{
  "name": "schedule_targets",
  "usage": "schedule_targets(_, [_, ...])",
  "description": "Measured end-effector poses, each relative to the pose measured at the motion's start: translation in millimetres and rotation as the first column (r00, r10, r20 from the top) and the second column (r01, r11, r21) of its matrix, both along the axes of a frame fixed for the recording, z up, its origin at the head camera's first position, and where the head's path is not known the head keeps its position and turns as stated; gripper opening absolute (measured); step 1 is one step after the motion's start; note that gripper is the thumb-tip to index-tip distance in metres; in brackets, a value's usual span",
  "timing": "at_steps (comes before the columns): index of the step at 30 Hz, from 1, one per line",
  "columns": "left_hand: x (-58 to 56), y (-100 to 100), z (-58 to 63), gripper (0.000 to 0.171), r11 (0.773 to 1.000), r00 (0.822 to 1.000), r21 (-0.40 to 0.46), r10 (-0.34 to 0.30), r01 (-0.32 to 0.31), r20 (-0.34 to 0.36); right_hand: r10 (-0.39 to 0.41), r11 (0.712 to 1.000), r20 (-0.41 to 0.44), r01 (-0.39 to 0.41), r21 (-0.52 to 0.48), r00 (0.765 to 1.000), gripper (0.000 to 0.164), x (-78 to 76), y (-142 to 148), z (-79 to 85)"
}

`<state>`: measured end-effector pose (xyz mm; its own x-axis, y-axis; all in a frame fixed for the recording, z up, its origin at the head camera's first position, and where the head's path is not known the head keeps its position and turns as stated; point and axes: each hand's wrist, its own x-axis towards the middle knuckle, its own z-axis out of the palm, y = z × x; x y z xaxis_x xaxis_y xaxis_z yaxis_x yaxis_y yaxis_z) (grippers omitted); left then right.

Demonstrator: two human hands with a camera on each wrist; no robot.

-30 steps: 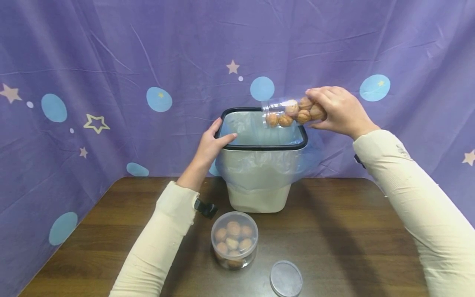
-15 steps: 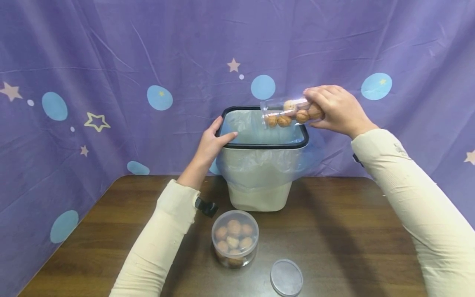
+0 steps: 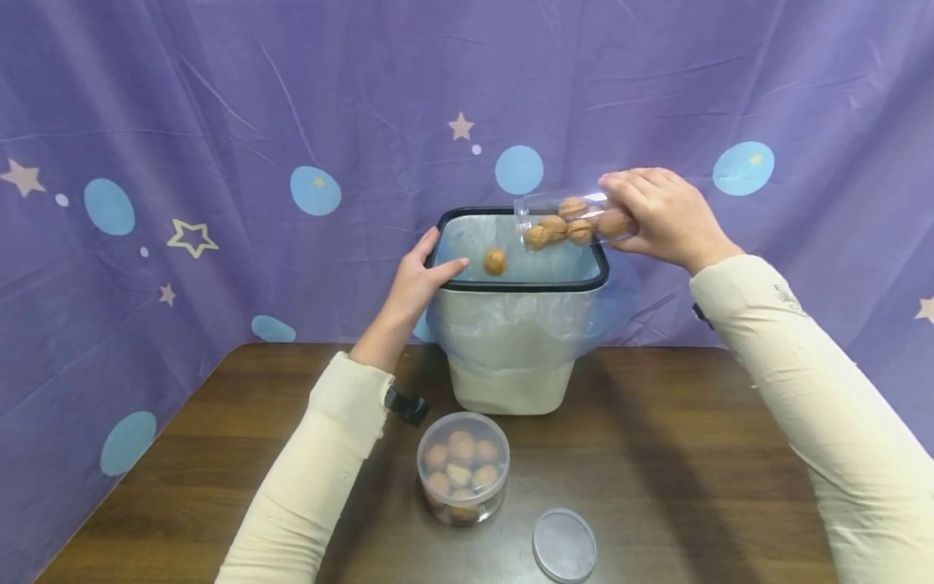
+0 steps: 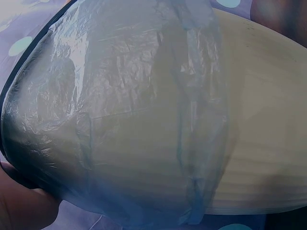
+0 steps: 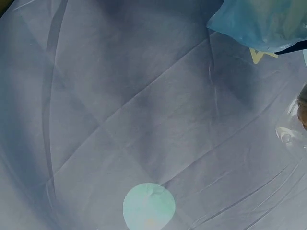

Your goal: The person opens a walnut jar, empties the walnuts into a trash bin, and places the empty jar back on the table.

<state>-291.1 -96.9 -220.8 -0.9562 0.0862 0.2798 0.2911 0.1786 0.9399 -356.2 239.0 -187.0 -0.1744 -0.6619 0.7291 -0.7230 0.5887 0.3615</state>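
Note:
My right hand [image 3: 666, 215] grips the base end of a clear plastic jar [image 3: 524, 212], which lies almost level, its open mouth to the left over the trash bin. Several walnuts [image 3: 580, 232] are inside it. A single walnut [image 3: 494, 262] is in mid-air or inside the bin mouth; I cannot tell which. The off-white trash bin [image 3: 511, 393] stands upright, lined with a translucent blue bag [image 3: 511, 332]. My left hand [image 3: 417, 282] holds the left corner of its black rim [image 3: 525, 287], thumb over the opening. In the right wrist view, only the jar's end [image 5: 288, 136] shows.
A wide clear jar [image 3: 463, 504] of walnuts, with its frosted lid on, stands in front of the bin. Right of it, a small round lid [image 3: 564, 545] lies flat on the wooden table [image 3: 657, 454]. A purple curtain [image 3: 379, 105] hangs close behind.
The walnuts in the tilted jar have rolled toward its mouth, and one has come out to the left over the bin. Both hands stay nearly in place.

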Motion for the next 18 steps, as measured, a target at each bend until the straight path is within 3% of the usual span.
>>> schedule_targets(18, [1.4, -0.2, 1.0, 0.075, 1.000, 1.000, -0.007, 0.003, -0.003, 0.002, 0.004, 0.999, -0.031, -0.002, 0.047, 1.000, 0.065, 1.3, 3.8, 2.6])
